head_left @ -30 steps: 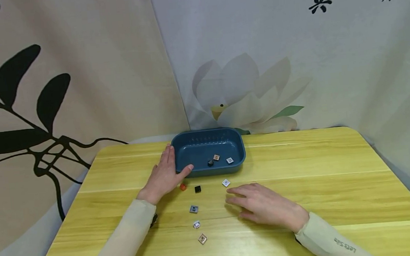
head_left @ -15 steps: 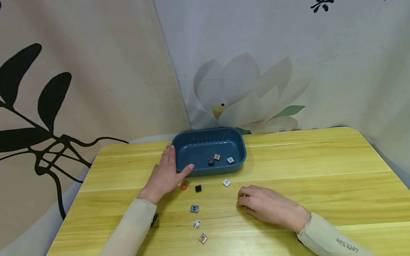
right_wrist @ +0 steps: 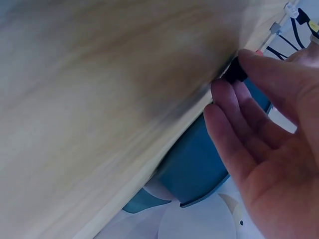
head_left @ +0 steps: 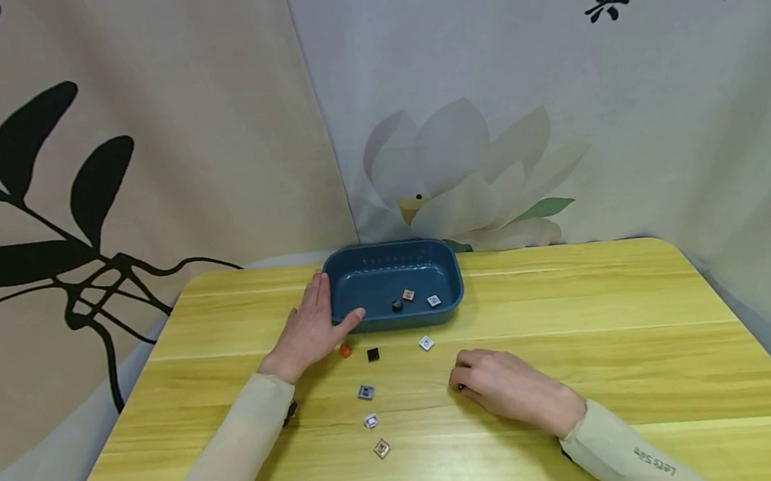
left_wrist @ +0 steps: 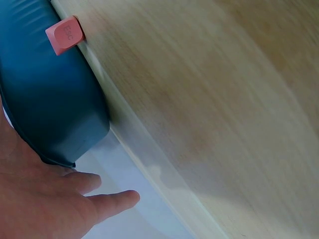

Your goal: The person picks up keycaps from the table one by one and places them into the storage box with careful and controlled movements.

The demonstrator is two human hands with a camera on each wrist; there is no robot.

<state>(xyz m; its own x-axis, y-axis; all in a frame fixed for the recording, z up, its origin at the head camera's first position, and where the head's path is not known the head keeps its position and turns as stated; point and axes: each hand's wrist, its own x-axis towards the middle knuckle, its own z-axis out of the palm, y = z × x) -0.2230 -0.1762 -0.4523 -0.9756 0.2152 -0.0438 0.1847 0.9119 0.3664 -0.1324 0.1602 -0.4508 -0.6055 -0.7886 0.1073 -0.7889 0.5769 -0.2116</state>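
My left hand (head_left: 304, 333) rests against the left side of a blue plastic basin (head_left: 458, 307), its fingers straight and the thumb over the front rim. A small black keycap (right_wrist: 235, 71) is pinched between the thumb and fingers of my right hand (head_left: 507, 387), low over the table to the right of the other keycaps. On the table in front of the basin lie a red Esc keycap (left_wrist: 65, 35), a black keycap (head_left: 372, 355) and a white one (head_left: 426, 343). Nearer are a grey-blue keycap (head_left: 366, 392), another white one (head_left: 371, 421) and a brownish one (head_left: 381, 448).
Inside the basin sit a dark keycap (head_left: 397, 305), a tan one (head_left: 408, 295) and a white one (head_left: 434, 301). The wooden table (head_left: 606, 289) ends just behind the basin, where a printed curtain (head_left: 626, 132) hangs.
My right hand has drawn back slightly to the right, and its spread fingers have closed together, a black keycap now showing at their tips. My left hand stays at the basin.
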